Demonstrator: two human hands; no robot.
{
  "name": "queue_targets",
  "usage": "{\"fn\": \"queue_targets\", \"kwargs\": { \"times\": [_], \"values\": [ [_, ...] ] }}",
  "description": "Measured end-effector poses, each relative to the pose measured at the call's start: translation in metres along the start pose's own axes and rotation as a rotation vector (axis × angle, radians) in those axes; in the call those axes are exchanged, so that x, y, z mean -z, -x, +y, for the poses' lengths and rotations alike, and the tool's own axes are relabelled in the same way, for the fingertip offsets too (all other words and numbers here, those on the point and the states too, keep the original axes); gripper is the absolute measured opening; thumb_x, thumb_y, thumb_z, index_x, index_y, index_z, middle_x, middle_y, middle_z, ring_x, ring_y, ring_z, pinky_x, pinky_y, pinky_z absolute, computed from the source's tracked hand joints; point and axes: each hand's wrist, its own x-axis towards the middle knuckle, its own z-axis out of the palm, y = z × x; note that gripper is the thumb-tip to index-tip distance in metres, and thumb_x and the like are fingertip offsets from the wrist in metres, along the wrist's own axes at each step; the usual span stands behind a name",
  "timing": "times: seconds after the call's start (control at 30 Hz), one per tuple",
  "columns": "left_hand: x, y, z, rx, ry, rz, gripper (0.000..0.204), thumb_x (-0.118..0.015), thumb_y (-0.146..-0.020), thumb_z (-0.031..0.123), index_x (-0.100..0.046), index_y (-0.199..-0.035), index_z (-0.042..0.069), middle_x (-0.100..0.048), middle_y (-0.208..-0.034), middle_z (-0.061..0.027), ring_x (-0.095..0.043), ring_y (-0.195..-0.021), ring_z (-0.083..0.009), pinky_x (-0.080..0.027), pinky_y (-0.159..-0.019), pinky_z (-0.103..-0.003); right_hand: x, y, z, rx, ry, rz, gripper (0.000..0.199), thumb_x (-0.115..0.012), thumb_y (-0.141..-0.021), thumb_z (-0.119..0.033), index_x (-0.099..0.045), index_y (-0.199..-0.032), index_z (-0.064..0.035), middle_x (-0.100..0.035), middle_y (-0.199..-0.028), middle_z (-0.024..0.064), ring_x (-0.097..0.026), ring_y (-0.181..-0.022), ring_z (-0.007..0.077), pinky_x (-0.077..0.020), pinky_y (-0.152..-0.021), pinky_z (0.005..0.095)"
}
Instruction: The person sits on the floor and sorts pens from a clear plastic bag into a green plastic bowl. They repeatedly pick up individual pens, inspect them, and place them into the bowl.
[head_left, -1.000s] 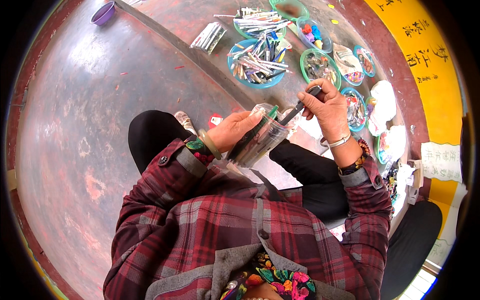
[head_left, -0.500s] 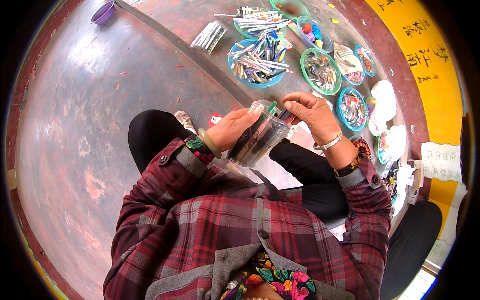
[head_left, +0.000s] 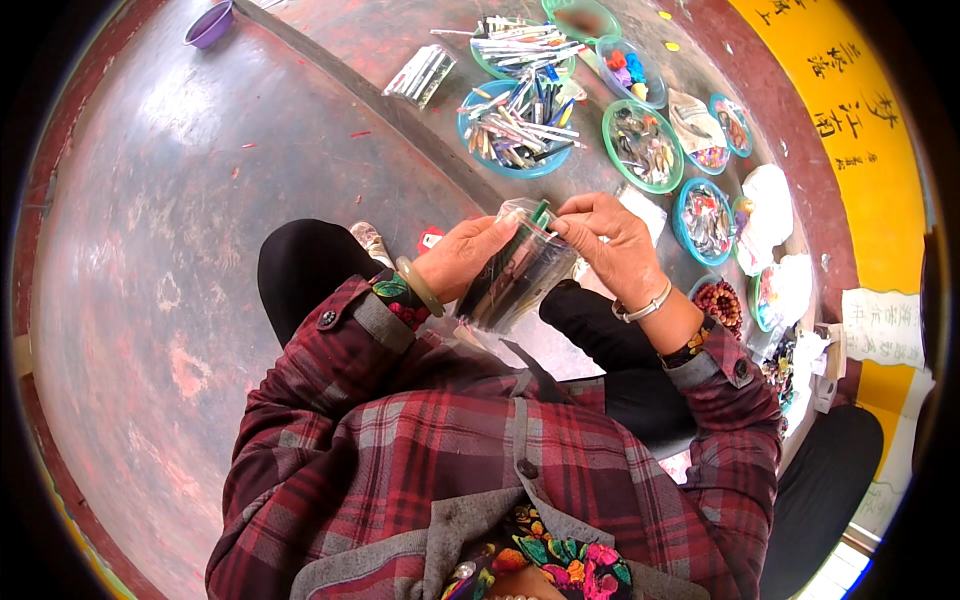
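Observation:
A clear plastic bag (head_left: 512, 285) filled with dark and pale pens is held tilted above my lap. My left hand (head_left: 458, 258) is closed on the bag's upper left side, thumb lying across the plastic. At the bag's open end a green piece (head_left: 540, 212) sticks out. My right hand (head_left: 618, 258) is at that same end, thumb and fingers pinched together at the upper right corner. What the right fingertips hold there is too small to make out. Beyond my hands, a blue basin (head_left: 512, 168) holds loose pens.
Another clear pack of pens (head_left: 420, 76) lies on the floor, left of a green basin (head_left: 482, 66) heaped with pens. To the right stand a green-rimmed basket (head_left: 640, 186) of small pieces and a blue basket (head_left: 684, 232). A purple basin (head_left: 208, 26) sits far left.
My right hand has shifted slightly left and its fingers have drawn together at the bag's mouth. The dark end by its fingertips no longer shows. My left hand and the bag have barely moved.

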Motion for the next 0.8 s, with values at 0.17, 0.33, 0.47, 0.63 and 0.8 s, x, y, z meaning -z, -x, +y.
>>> {"fn": "queue_targets", "kwargs": {
  "times": [0.17, 0.33, 0.47, 0.63, 0.8],
  "values": [
    [0.002, 0.002, 0.008, -0.036, -0.003, 0.033, 0.042, -0.036, -0.098, 0.034, -0.052, -0.112, -0.002, -0.059, -0.095, -0.0031, -0.054, -0.081, -0.0060, -0.046, -0.071, -0.022, -0.005, 0.004, -0.008, 0.209, 0.233, -0.007, 0.026, -0.065, -0.081, -0.024, -0.066, -0.099, -0.0046, -0.055, -0.115, 0.0193, -0.051, -0.105, 0.0360, -0.0399, -0.091, 0.0398],
    [0.005, 0.001, 0.006, -0.020, 0.085, 0.022, 0.040, -0.034, -0.099, 0.031, -0.050, -0.116, -0.001, -0.059, -0.100, -0.0041, -0.055, -0.083, -0.0076, -0.047, -0.074, -0.023, -0.007, 0.004, -0.008, 0.328, 0.383, -0.046, 0.035, -0.065, -0.080, -0.028, -0.062, -0.105, -0.0036, -0.049, -0.123, 0.0221, -0.045, -0.115, 0.0387, -0.0360, -0.097, 0.0419],
    [0.006, -0.001, 0.002, -0.033, 0.015, 0.040, 0.043, -0.037, -0.097, 0.036, -0.054, -0.108, -0.001, -0.059, -0.096, -0.0030, -0.053, -0.084, -0.0062, -0.045, -0.074, -0.022, -0.011, 0.007, -0.013, 0.331, 0.456, -0.114, 0.039, -0.065, -0.080, -0.030, -0.061, -0.106, -0.0017, -0.045, -0.127, 0.0238, -0.041, -0.120, 0.0403, -0.0335, -0.100, 0.0434],
    [0.011, 0.000, 0.013, -0.172, -0.154, 0.048, 0.045, -0.033, -0.098, 0.036, -0.052, -0.114, -0.002, -0.059, -0.103, -0.0053, -0.054, -0.090, -0.0088, -0.044, -0.081, -0.025, 0.001, -0.005, -0.013, 0.074, 0.053, -0.051, 0.068, -0.069, -0.076, -0.035, -0.042, -0.129, -0.0023, -0.043, -0.131, 0.0212, -0.041, -0.122, 0.0347, -0.0351, -0.098, 0.0402],
    [0.013, 0.001, 0.032, -0.269, 0.160, 0.010, 0.048, -0.025, -0.099, 0.034, -0.044, -0.124, -0.003, -0.055, -0.116, -0.0095, -0.054, -0.101, -0.0145, -0.043, -0.090, -0.028, -0.007, -0.016, 0.013, -0.373, -0.828, -0.287, 0.088, -0.078, -0.069, -0.021, -0.026, -0.139, -0.0056, -0.046, -0.130, 0.0128, -0.047, -0.115, 0.0203, -0.0371, -0.097, 0.0362]
  ]
}}
